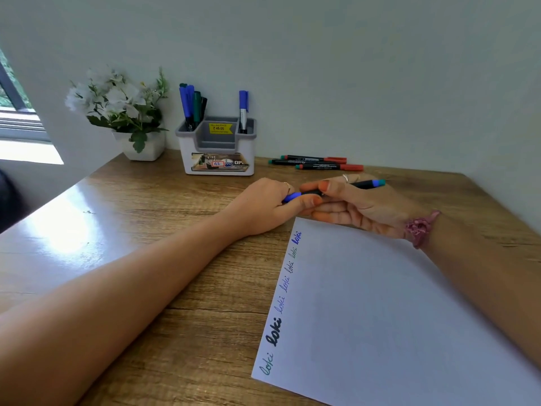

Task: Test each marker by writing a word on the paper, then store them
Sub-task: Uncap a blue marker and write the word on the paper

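— Both hands are on the blue marker [336, 190], at twelve o'clock above the paper [395, 303]. Left hand [269, 206] fingers pinch its cap, right hand [360, 206] fingers curl round the barrel.
— Smooth plastic; a crooked push might slip and ink the matte sheet on that glossy wooden bench [175, 230].

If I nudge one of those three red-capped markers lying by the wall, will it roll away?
Probably a little. The three markers look like round barrels lying flat on the smooth table, so a sideways nudge would likely roll one. They lie close together, so it may bump its neighbours. They look slim and light, easily shifted.
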